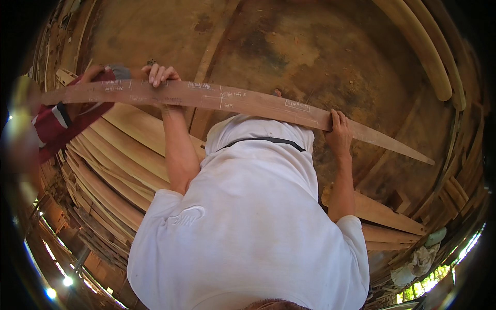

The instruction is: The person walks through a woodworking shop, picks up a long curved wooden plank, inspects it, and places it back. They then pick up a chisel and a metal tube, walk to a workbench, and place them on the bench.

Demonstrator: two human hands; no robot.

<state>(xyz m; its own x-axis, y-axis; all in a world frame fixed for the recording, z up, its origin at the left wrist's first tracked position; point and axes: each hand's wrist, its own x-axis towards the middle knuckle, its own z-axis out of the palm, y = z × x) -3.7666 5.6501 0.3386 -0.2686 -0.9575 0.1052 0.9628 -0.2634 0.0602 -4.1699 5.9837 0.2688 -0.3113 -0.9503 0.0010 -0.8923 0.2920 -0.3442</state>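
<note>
- Tapered board (258, 105) lay crosswise just beyond the waist end of our white shirt (248, 217), its marked face toward us; we could not tell whether its near edge touched our clothing.
- Its long axis ran from left of the shirt to right of it, the narrow tip out past the shirt's right side and slanting back toward us.
- Our left hand (164, 76), beyond the shirt's left side, held the broad part: the forearm passed beneath the board and the fingers curled over its far edge.
- Our right hand (339, 135), beyond the shirt's right side, held the board from the near edge with its fingers on the face; it was the hand nearer the tip.
- Well left of the shirt, a co-worker's hand (93, 73) showed by the board's far edge, near a maroon sleeve (47, 132); we could not tell whether it gripped.
- Stacked timbers (132, 173) lay left of the shirt, pale curved timbers (419, 46) beyond it to the right, and a brown surface (310, 57) spread past its waist end.
</note>
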